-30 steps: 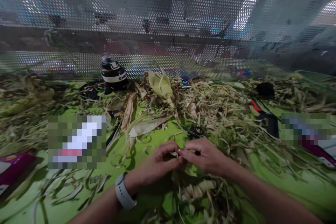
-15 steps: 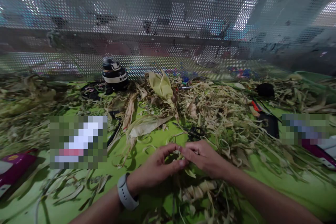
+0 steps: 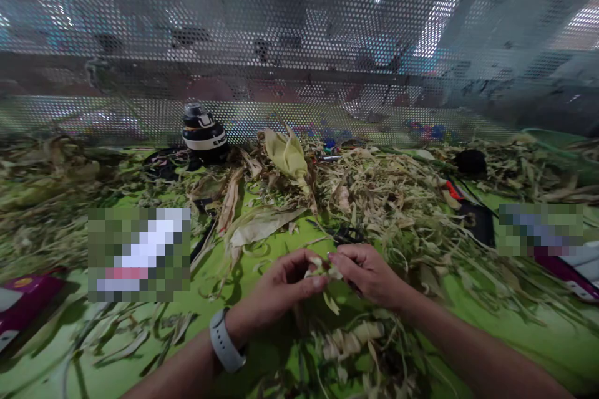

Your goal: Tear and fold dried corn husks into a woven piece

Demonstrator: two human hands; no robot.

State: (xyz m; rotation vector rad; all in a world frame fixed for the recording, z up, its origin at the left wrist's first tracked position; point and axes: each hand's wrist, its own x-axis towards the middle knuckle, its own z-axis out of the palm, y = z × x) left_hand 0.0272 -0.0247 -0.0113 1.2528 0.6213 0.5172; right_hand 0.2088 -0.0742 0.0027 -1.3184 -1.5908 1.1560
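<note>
My left hand (image 3: 287, 280) pinches a small pale piece of corn husk (image 3: 322, 269) between thumb and fingers. A loose end of it hangs down below the fingertips. Just to the right, my right hand (image 3: 367, 273) is closed, its curled fingertips close to the husk piece; what lies inside them is too small to make out. Black scissors (image 3: 346, 235) lie just beyond the hands. Under my wrists, a tied-looking roll of pale husk (image 3: 353, 340) rests among loose strips on the green table (image 3: 276, 243).
Dried husk strips (image 3: 388, 187) are heaped across the back, with a large folded husk (image 3: 286, 153) in the middle. A black bottle (image 3: 204, 134) stands by the perforated metal screen (image 3: 299, 62). Purple-cased objects (image 3: 35, 296) lie at left and right; two patches are blurred.
My hands have drawn slightly apart; the right one has moved a little to the right. More of the pale husk piece shows between them.
</note>
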